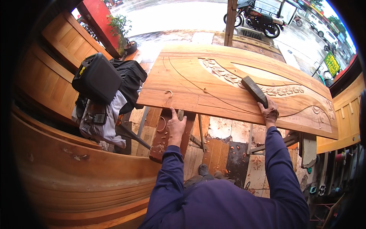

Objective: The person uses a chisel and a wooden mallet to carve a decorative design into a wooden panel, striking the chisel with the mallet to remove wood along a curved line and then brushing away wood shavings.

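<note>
1. The carved wooden panel (225,100) lies flat in front of the person, its long side nearest them; every place here is told from it.
2. At its near edge, left part, is the left hand (176,128), index finger pointing up to the edge. A small stub (180,113) shows beside the thumb; I cannot tell whether the fingers grip it.
3. On its top, left part, lies a loose curled shaving (168,94); trapped under something sliding, it could probably mark the surface.
4. On its top, right of the middle, sits the dark block (252,89), its near end gripped in the closed fingers of the right hand (270,111). If the block tilts under pressure, a corner could dent the raised leaf carving (284,91).
5. I see no clamp on it, so a hard push from 1 side might shift it.
6. Off its left end, the black case (97,78) and white cloth (114,109) crowd that side and would hinder reaching around.
7. Below its left part, a reddish-brown plank (157,149) carries more shavings.
8. Beyond its far edge, a wooden post (230,23) blocks part of that side; a motorcycle (259,19) stands farther out.
</note>
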Demonstrator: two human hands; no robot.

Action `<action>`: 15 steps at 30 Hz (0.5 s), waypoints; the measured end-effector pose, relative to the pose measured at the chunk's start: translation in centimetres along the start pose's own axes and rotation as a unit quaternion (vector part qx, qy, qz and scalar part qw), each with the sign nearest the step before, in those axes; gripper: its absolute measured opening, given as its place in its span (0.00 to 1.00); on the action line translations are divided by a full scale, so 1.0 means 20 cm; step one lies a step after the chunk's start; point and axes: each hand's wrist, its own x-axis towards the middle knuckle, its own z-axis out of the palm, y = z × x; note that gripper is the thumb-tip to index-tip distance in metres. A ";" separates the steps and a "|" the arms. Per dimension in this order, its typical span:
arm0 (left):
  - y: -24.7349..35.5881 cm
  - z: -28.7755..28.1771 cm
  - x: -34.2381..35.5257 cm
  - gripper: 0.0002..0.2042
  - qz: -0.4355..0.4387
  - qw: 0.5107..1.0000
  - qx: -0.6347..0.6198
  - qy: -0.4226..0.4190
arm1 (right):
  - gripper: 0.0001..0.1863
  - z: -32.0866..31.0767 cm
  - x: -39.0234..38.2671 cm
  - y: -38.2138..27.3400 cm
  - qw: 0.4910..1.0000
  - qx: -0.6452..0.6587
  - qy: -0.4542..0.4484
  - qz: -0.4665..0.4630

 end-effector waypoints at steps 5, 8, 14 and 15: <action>-0.01 0.00 0.01 0.50 0.003 1.000 0.010 0.004 | 0.35 -0.01 0.00 -0.02 1.000 0.003 0.000 0.006; 0.01 0.01 0.00 0.50 0.008 1.000 0.004 0.009 | 0.35 0.00 0.01 0.02 1.000 -0.007 0.006 -0.004; 0.01 -0.01 -0.01 0.49 0.003 1.000 -0.010 0.008 | 0.35 0.01 0.00 0.01 1.000 -0.005 0.000 0.001; 0.01 -0.01 -0.01 0.50 0.011 1.000 -0.015 0.008 | 0.35 0.01 0.00 0.01 1.000 0.001 0.000 0.003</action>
